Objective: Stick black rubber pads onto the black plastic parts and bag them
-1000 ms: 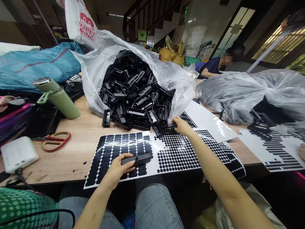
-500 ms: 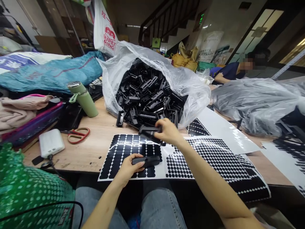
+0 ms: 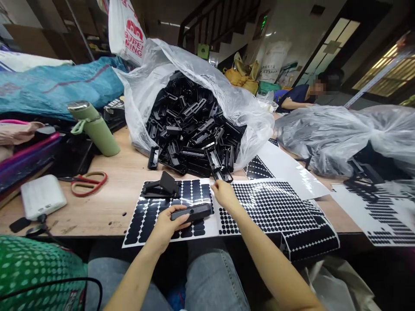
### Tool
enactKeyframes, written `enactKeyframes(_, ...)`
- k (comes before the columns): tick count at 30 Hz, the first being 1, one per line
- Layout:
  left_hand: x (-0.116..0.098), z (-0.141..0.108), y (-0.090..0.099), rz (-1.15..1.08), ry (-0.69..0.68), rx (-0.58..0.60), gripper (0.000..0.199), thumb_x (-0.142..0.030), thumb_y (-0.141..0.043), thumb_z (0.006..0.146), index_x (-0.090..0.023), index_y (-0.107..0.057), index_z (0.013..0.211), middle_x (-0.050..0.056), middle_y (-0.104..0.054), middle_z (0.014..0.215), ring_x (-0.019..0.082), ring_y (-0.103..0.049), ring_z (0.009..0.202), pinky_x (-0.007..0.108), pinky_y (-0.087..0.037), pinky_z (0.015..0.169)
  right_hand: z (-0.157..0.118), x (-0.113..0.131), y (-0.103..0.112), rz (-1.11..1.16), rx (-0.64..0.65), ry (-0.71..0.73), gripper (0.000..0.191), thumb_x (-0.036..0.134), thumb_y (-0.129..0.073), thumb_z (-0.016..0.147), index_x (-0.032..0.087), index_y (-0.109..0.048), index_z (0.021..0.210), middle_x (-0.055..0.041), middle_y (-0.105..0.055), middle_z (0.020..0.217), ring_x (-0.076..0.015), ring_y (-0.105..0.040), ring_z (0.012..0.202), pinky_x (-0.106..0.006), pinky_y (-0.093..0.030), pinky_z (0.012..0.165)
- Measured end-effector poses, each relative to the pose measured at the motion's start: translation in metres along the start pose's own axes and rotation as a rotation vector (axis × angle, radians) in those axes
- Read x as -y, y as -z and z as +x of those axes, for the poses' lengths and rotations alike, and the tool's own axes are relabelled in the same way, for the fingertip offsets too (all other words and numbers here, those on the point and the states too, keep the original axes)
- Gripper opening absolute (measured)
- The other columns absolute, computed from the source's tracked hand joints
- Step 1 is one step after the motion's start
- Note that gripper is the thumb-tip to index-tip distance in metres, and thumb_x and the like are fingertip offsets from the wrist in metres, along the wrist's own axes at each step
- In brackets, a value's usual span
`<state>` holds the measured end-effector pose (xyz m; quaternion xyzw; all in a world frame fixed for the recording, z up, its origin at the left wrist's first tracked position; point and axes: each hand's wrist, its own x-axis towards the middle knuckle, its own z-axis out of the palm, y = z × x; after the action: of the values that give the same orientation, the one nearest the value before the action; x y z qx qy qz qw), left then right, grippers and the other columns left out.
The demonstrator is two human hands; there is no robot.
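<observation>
My left hand (image 3: 170,222) is closed around a black oblong plastic part (image 3: 196,212), held over a sheet of black rounded-rectangle stickers (image 3: 138,218). A black folding plastic stand (image 3: 167,185) lies on the upper left of that sheet, partly raised. My right hand (image 3: 225,194) is closed at the upper left corner of a sheet of black round stickers (image 3: 266,203); its fingertips are curled and I cannot make out what they hold. Just beyond it, several black plastic parts (image 3: 194,151) spill from a large clear plastic bag (image 3: 257,125).
Red-handled scissors (image 3: 89,183), a white power bank (image 3: 43,196) and a green flask (image 3: 97,129) stand or lie at left. More sticker sheets (image 3: 384,220) and a second plastic bag (image 3: 324,129) are at right. A person (image 3: 296,98) sits beyond.
My right hand has let go of the black folding stand, now on the left sticker sheet, and come down at the round-sticker sheet. My left hand keeps its part. The view has shifted right.
</observation>
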<state>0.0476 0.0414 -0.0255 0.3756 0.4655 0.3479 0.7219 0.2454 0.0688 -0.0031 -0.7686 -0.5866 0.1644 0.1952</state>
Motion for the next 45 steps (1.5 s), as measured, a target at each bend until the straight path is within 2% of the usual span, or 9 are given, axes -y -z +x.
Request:
enactKeyframes(3,-0.002,0.002,-0.006,0.004,-0.008,0.036,0.037,-0.024,-0.074,0.059,-0.015,-0.058,0.092,0.004,-0.06,0.088,0.017,-0.062,0.079,0.035,-0.053,0.078,0.006,-0.04,-0.003,-0.027,-0.021,-0.055,0.014,0.021,-0.047,0.08,0.013,-0.06,0.08,-0.0101,-0.058,0.087,-0.0179,-0.055,0.08,-0.027,-0.037,0.072)
enactKeyframes(7,0.002,0.008,-0.012,0.115,-0.005,0.04,0.043,-0.021,-0.076,0.056,-0.014,-0.057,0.093,0.002,-0.058,0.082,0.014,-0.062,0.069,0.032,-0.054,0.073,0.014,-0.052,-0.017,-0.021,-0.059,-0.108,0.019,0.024,-0.051,0.077,0.012,-0.059,0.089,-0.012,-0.056,0.095,-0.0191,-0.054,0.083,-0.027,-0.037,0.074)
enactKeyframes(12,0.007,0.011,-0.012,0.129,-0.008,0.009,0.043,-0.021,-0.076,0.054,-0.014,-0.058,0.091,-0.001,-0.057,0.077,0.011,-0.06,0.066,0.029,-0.054,0.072,0.009,-0.048,-0.018,0.014,-0.088,-0.156,0.021,0.024,-0.051,0.076,0.013,-0.056,0.093,-0.0108,-0.055,0.094,-0.0191,-0.053,0.083,-0.028,-0.038,0.074)
enactKeyframes(21,0.008,0.011,-0.012,0.13,0.008,0.003,0.045,-0.025,-0.077,0.053,-0.013,-0.059,0.093,0.0,-0.06,0.076,0.013,-0.062,0.066,0.03,-0.053,0.072,-0.013,-0.033,-0.015,0.11,-0.047,-0.034,0.014,0.024,-0.047,0.079,0.016,-0.058,0.078,-0.0059,-0.059,0.086,-0.0156,-0.055,0.076,-0.026,-0.039,0.071)
enactKeyframes(26,0.005,0.012,-0.01,0.151,0.029,0.02,0.045,-0.024,-0.077,0.054,-0.013,-0.058,0.094,0.002,-0.061,0.08,0.014,-0.063,0.069,0.032,-0.054,0.073,0.002,-0.015,-0.023,0.067,-0.064,-0.1,0.025,0.029,-0.049,0.079,0.012,-0.055,0.095,-0.0124,-0.058,0.097,-0.0194,-0.056,0.087,-0.029,-0.04,0.075)
enactKeyframes(30,0.005,0.014,-0.011,0.158,0.027,0.005,0.045,-0.025,-0.076,0.054,-0.013,-0.058,0.094,0.0,-0.061,0.076,0.013,-0.062,0.067,0.03,-0.054,0.072,0.019,-0.004,-0.029,0.037,-0.02,-0.133,0.021,0.024,-0.055,0.075,0.009,-0.058,0.09,-0.0164,-0.06,0.094,-0.0241,-0.058,0.088,-0.033,-0.041,0.075)
enactKeyframes(35,0.006,0.015,-0.011,0.161,0.025,0.022,0.045,-0.025,-0.077,0.054,-0.014,-0.059,0.094,0.001,-0.063,0.077,0.014,-0.063,0.068,0.031,-0.053,0.074,0.022,0.004,-0.027,0.016,-0.016,-0.167,0.024,0.019,-0.054,0.075,0.005,-0.057,0.095,-0.0227,-0.059,0.099,-0.0293,-0.055,0.096,-0.037,-0.041,0.078)
enactKeyframes(40,0.006,0.019,-0.01,0.216,0.04,-0.017,0.05,-0.028,-0.077,0.054,-0.013,-0.057,0.097,0.002,-0.064,0.076,0.017,-0.065,0.069,0.031,-0.053,0.075,0.022,0.013,-0.025,0.036,-0.051,-0.202,0.024,0.01,-0.051,0.074,0.006,-0.056,0.098,-0.0205,-0.06,0.099,-0.0257,-0.057,0.095,-0.033,-0.043,0.077)
enactKeyframes(45,0.007,0.02,-0.01,0.199,0.023,0.006,0.051,-0.028,-0.077,0.053,-0.013,-0.057,0.097,0.003,-0.064,0.075,0.017,-0.065,0.067,0.032,-0.053,0.074,0.021,0.01,-0.03,0.091,-0.096,-0.252,0.027,0.013,-0.047,0.078,0.005,-0.052,0.103,-0.0213,-0.058,0.101,-0.026,-0.057,0.095,-0.035,-0.042,0.079)
